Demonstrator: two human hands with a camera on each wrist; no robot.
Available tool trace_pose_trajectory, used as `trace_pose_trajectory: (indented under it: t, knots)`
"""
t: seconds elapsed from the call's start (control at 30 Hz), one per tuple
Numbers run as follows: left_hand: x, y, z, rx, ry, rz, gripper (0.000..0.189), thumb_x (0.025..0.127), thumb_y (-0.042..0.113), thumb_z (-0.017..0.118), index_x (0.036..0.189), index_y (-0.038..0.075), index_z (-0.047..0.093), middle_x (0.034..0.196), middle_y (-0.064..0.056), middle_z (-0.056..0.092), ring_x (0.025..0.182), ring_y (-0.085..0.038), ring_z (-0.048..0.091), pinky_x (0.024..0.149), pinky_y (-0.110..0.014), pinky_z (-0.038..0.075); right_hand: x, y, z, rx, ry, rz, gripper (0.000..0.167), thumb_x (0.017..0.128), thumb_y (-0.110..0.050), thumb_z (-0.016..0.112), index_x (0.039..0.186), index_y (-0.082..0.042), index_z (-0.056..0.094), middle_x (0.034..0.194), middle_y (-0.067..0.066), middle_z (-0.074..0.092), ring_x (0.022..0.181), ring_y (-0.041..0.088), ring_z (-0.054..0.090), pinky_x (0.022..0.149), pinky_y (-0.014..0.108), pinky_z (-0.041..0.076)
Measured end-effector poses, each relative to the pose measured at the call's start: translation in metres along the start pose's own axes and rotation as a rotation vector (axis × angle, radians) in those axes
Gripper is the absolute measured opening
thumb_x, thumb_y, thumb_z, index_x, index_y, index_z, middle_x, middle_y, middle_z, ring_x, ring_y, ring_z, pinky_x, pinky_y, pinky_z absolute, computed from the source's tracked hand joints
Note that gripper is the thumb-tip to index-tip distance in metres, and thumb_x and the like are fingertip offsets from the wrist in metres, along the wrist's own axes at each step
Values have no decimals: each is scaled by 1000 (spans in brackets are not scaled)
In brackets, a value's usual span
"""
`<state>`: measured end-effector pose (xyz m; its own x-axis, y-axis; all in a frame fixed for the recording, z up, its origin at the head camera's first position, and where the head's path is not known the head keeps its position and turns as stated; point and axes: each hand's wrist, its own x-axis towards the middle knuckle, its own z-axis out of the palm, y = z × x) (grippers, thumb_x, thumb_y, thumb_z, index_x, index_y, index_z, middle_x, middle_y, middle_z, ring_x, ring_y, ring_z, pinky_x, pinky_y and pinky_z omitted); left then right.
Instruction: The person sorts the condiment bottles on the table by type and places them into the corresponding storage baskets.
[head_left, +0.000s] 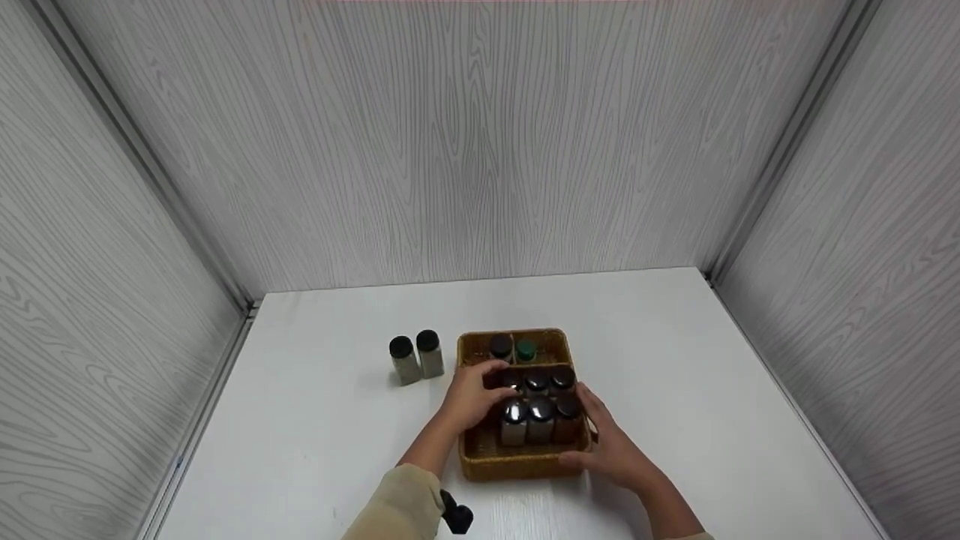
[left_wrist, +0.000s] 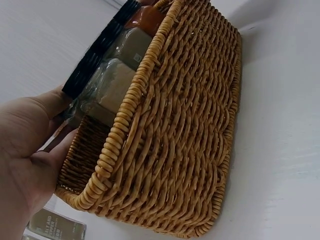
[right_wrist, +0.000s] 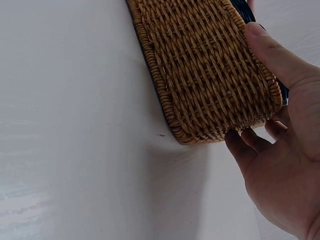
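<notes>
A brown wicker basket (head_left: 519, 466) stands on the white table, holding several dark-lidded spice jars (head_left: 540, 411) in rows in its front section. My left hand (head_left: 469, 397) reaches over the left rim and holds the leftmost jar (head_left: 513, 381) of the second row between thumb and fingers; the hand hides much of it. In the left wrist view the thumb touches a black lid (left_wrist: 80, 82). My right hand (head_left: 619, 454) grips the basket at its front right corner, its thumb on the front rim. The right wrist view shows the fingers against the woven side (right_wrist: 205, 75).
Left of the basket stand two black-capped jars (head_left: 417, 358) with pale contents. The basket's back section holds a dark-lidded jar (head_left: 501, 346) and a green-capped jar (head_left: 526, 349), behind a divider. Pale wood-grain panels (head_left: 480, 150) enclose the table at the back and sides.
</notes>
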<state>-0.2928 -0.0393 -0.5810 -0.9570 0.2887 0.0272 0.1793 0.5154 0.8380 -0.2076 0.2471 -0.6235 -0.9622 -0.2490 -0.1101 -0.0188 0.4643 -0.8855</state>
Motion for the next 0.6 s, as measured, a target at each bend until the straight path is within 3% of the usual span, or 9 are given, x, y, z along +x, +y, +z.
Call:
trace_pose_trajectory:
  t: [0.4,0.6]
  knots:
    - [0,0,-4,35,-38,21,43,99,26,82,139,18,70,146,-9,70,140,-31,62,118,-53,51,-1,-3,0,-5,-1,-20,131,83,-42,95,177,-29,5,185,10,1,169,48,10,130,72,26]
    - [0,-1,-8,3,-75,11,42,100,25,81,139,18,68,144,-9,70,139,-30,63,117,-53,51,-2,-3,0,-6,2,-18,132,82,-42,96,177,-29,5,185,10,1,168,49,11,129,72,28]
